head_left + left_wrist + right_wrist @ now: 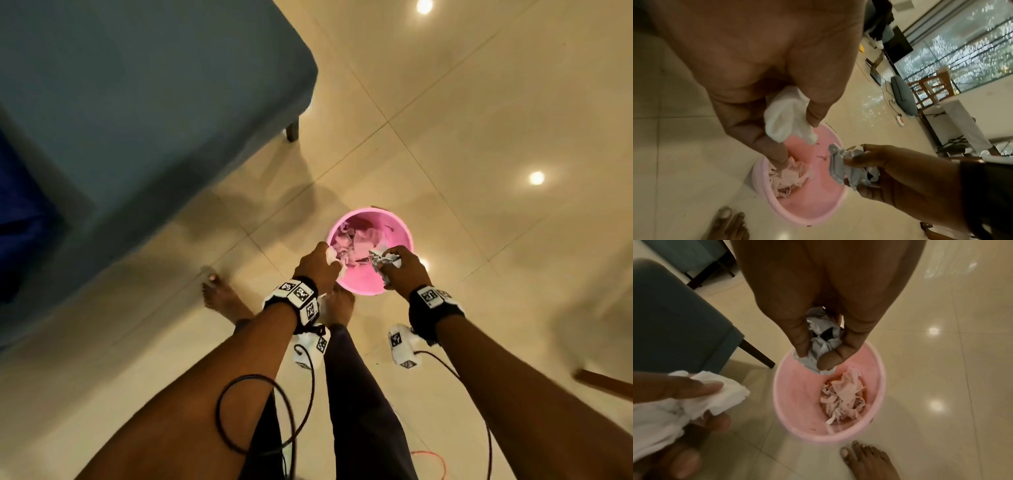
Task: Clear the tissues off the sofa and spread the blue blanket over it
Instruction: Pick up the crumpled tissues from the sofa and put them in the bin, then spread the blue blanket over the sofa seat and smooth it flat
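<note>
Both hands hover over a pink bin [404, 233] on the floor tiles. My left hand [317, 262] grips a white tissue [785, 116] above the bin's left rim. My right hand [400, 267] pinches a crumpled grey-white tissue [823, 337] over the bin's right side. Several crumpled tissues [842, 395] lie at the bottom of the bin [797, 394]. The teal sofa [137, 102] fills the upper left of the head view. A dark blue cloth [20, 212], perhaps the blanket, shows at the far left edge.
My bare feet [222, 298] stand just behind the bin. A sofa leg [292, 130] stands on the tiles to the bin's upper left. Cables [260, 411] hang from my wrists. A wooden chair [931, 89] and a table [962, 123] stand near a window.
</note>
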